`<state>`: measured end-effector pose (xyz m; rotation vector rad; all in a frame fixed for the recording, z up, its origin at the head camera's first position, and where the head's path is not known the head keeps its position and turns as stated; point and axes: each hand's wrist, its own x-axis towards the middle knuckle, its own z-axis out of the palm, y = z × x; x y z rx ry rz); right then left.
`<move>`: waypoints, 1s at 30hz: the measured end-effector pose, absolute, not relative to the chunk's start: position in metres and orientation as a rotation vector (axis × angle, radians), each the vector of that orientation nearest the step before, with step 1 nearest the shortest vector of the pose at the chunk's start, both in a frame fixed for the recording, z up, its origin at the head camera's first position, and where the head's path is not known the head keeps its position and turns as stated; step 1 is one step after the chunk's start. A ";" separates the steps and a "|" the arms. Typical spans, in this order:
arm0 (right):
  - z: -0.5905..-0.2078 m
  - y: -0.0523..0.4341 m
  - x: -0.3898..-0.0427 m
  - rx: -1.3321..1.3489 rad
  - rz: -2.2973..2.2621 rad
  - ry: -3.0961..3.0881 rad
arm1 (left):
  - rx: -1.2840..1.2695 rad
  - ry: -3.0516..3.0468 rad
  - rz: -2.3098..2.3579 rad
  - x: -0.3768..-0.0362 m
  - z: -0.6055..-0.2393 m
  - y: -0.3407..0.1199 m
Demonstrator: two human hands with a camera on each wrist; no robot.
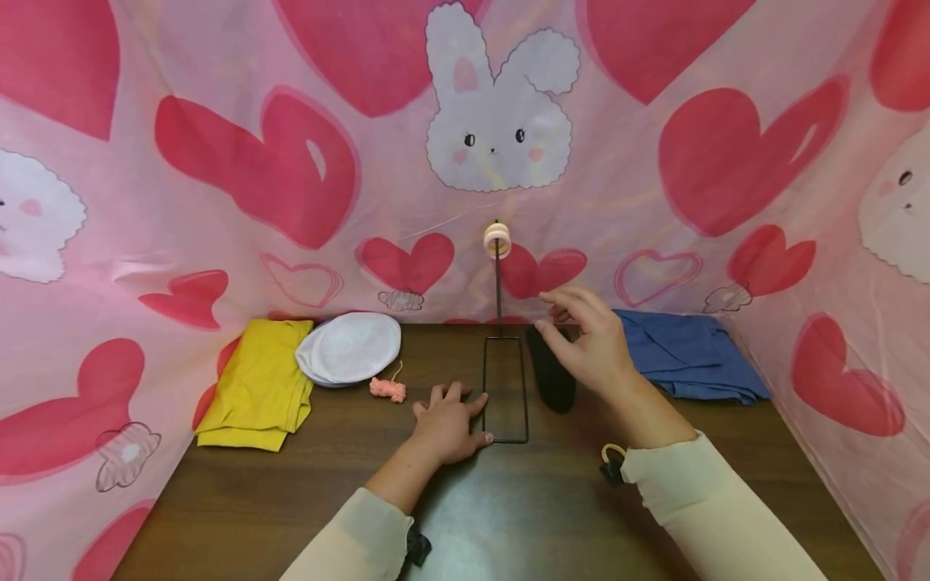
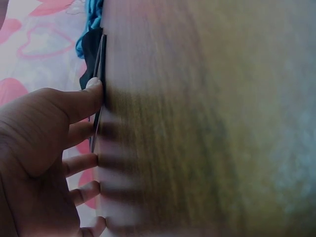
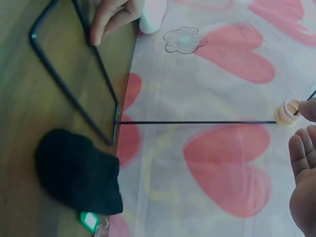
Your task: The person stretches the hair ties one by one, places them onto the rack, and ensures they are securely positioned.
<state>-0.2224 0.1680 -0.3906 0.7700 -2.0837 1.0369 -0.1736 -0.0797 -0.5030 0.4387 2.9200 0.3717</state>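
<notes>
Black wire stand (image 1: pixel 499 329) on a brown table (image 1: pixel 508 516), between two hands

Behind and at both sides, a pink cloth (image 1: pixel 392 177) with printed hearts and rabbits. In front of it, the table, with wood grain. Near the middle, the stand: a flat rectangular base (image 1: pixel 525 403) lying on the wood and, from its far edge, one thin rod (image 1: pixel 497 274) going upright. At the right, near the back, folded blue cloth (image 1: pixel 690 355). At the left, folded yellow cloth (image 1: pixel 257 383), and just beside it a white rounded cloth item (image 1: pixel 352 347). To the right of the rod, raised in the air, the right hand (image 1: pixel 592 343), fingers loosely bent, thumb and fingertips apart, holding nothing. Low on the table, the left hand (image 1: pixel 446 424), fingers spread, with thumb and forefinger touching the left side of the base; how firmly, cannot tell. Between base and blue cloth, partly hidden by the right hand, a black soft item (image 1: pixel 550 371). Between white item and left hand, a small pink yarn bundle (image 1: pixel 388 390). Around the rod, near its top, a pale banded ring (image 1: pixel 497 231), apart from the right hand in the head view.
</notes>
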 end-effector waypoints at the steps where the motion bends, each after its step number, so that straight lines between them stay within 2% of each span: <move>1: -0.393 0.171 -0.219 0.771 1.040 -2.093 | 0.441 2.919 0.374 -0.174 -0.503 -0.080; 20: -0.440 0.228 -0.172 0.866 0.953 -2.246 | 0.456 2.925 0.376 -0.173 -0.502 -0.080; 30: -0.457 0.249 -0.154 0.831 0.820 -2.454 | 0.457 2.924 0.372 -0.174 -0.503 -0.080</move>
